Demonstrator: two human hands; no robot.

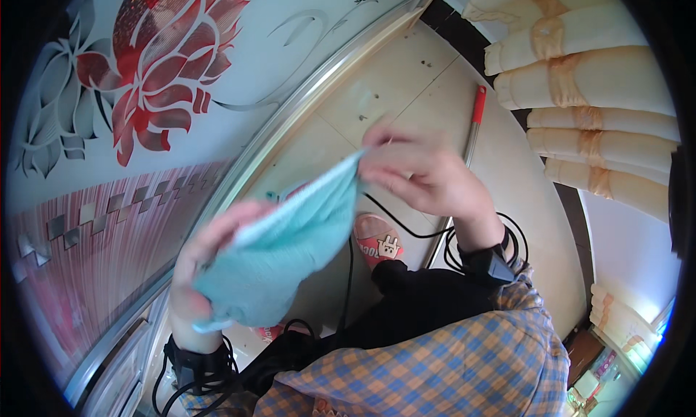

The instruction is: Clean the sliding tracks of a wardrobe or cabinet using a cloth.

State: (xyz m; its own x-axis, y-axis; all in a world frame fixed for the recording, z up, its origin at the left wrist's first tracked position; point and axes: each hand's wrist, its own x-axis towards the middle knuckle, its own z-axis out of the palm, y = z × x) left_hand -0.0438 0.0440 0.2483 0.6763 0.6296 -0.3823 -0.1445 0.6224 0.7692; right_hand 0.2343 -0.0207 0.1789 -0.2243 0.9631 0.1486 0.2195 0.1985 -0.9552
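Observation:
A turquoise cloth (272,272) with a paler edge hangs between my hands, somewhat blurred by motion. My left hand (206,254) grips its lower left side, with the thumb near the bottom corner and the fingers over the top edge. Farther right and higher, my right hand (428,171) pinches the upper corner, so the pale edge runs taut between the two. What the cloth is exactly, a towel or a garment, I cannot make out. Part of a small reddish thing shows behind its upper edge.
Along the left stands a glossy panel (239,127) with a red flower pattern and a metal frame. Cream curtains (573,76) hang at the right. A red-handled pole (478,109) lies on the tiled floor. Black cables (406,232) trail near my pink slipper (373,239).

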